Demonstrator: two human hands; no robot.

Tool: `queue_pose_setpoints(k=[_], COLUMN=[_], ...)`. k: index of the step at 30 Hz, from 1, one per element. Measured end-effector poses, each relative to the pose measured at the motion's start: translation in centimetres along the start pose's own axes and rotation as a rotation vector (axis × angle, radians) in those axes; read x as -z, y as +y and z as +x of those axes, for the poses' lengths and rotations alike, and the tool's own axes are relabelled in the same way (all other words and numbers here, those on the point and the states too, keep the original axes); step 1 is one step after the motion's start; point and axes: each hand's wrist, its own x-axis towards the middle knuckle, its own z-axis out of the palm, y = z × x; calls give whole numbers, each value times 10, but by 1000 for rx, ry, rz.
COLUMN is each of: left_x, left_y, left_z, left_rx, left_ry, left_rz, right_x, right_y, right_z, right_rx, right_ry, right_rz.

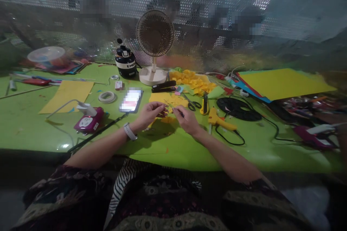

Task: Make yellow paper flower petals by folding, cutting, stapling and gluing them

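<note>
Table (29, 133): green, crowded; landmark, the fan (153, 76). Thin piece (169, 104): on the near side of the fan, over yellow scraps (179, 101); too slight to identify. Left hand (150, 115): thumb and fingertips pinched, apparently on one end. Right hand (187, 120): likewise pinched, apparently on the other, fingertips just apart from the left's. Chief risk: the piece bending, tearing or slipping, owing to so small a grip on so slight a thing; once dropped, it could be lost among the scraps. Fan: running or not, cannot tell; a draught could lift the scraps and the crumpled paper (193, 81) at the fan's right. Scissors (194, 105) and cutter (204, 105): near right of the fan, close to the right hand; a nick is possible if that hand swings outward, blade state unclear. Glue gun (222, 120): farther out on the fan's near right, beside the right forearm; a burn is possible if hot, which cannot be told; its cord (235, 144) could catch the arm and drag the gun.
</note>
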Motion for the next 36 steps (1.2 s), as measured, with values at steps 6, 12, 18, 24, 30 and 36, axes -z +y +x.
queue_pose_setpoints(k=[6,12,18,24,30,36], left_x=[0,4,6,10,16,15], left_y=[-2,1,3,1,-6,-11], left_z=[2,5,7,8,9,8], left_rx=[20,83,111,119,82,34], left_ry=[5,-15,-33,-45,-115,-83], left_rz=[-13,-7,-26,-23,7,35], right_x=[-3,-6,-5,-5,-4,-2], right_y=[7,17,20,23,26,24], right_z=[1,7,10,9,9,6], right_rx=[41,58,84,95,97,122], right_ry=[-45,-78,-80,-85,-90,-127], right_rz=[-76,-126,-105,-91,-41,-41])
